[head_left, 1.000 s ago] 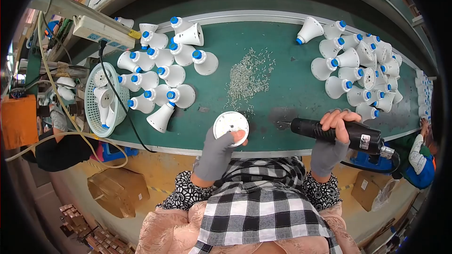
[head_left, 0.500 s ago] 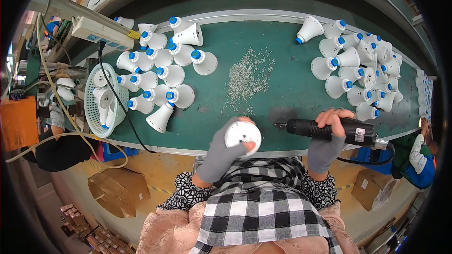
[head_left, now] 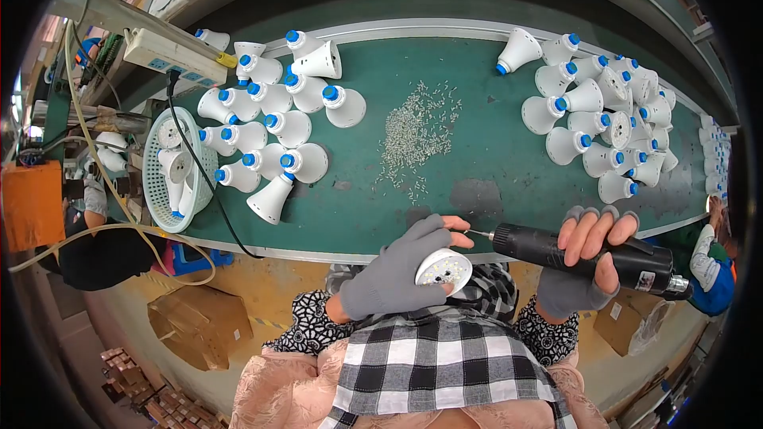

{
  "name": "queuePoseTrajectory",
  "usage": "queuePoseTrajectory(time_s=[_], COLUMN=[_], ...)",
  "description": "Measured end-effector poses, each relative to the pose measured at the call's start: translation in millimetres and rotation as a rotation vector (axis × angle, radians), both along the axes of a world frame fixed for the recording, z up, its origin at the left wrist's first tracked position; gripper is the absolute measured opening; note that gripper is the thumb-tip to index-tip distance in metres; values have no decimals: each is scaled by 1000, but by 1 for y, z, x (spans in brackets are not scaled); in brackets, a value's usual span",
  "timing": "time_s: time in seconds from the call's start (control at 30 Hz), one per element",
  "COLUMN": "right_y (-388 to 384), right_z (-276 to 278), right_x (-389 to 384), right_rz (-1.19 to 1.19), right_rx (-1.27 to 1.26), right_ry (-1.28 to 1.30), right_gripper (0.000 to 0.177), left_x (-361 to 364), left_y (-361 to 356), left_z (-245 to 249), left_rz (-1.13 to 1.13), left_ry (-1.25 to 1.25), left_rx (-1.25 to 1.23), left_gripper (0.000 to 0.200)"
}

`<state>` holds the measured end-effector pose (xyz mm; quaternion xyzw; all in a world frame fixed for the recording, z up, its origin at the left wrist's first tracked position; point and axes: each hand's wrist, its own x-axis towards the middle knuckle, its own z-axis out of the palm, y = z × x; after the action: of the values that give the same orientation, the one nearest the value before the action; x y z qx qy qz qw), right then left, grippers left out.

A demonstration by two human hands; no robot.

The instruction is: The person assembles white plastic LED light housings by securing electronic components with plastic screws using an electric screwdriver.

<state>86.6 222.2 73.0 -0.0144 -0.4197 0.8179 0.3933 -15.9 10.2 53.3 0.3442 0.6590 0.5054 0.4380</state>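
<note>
My left hand (head_left: 397,270), in a grey fingerless glove, is closed on a white LED bulb body (head_left: 443,270). The bulb's round face, dotted with small LEDs, is turned up and towards the right. The index fingertips of that hand reach past the bulb to the tip of the bit; whether a screw is between them is too small to tell. Wrapped around a black electric screwdriver (head_left: 540,245) is my right hand (head_left: 592,250), gloved the same way. The screwdriver lies nearly level, its bit pointing left. A pile of small screws (head_left: 413,139) is spread on the green tabletop (head_left: 350,199).
White bulb bodies with blue caps stand in groups at left (head_left: 270,127) and right (head_left: 596,119). A pale green basket (head_left: 208,160) holds more. A black cable (head_left: 195,147) hangs from the power strip (head_left: 171,59). Another person's arm (head_left: 706,254) shows at far right.
My left hand has moved right and turned the bulb, so its LED face shows more, and its fingers have reached the bit. The screwdriver has moved slightly right and down, tilting.
</note>
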Motion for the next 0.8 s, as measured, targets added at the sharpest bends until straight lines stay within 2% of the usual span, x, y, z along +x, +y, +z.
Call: queuePoseTrajectory(time_s=[0.5,0.67,0.8], right_y=[-1,-4,-3], right_z=[8,11,9], right_x=[0,-1,0], right_rz=[-70,-60,-81], right_rx=[-96,-56,-123], right_ry=[-12,-40,-38], right_gripper=[28,26,28], left_x=[7,7,7], left_y=[0,1,1], left_z=[-1,0,-1], left_rz=[30,31,30], left_ry=[174,163,148], left_rx=[1,1,29], left_gripper=[55,56,56])
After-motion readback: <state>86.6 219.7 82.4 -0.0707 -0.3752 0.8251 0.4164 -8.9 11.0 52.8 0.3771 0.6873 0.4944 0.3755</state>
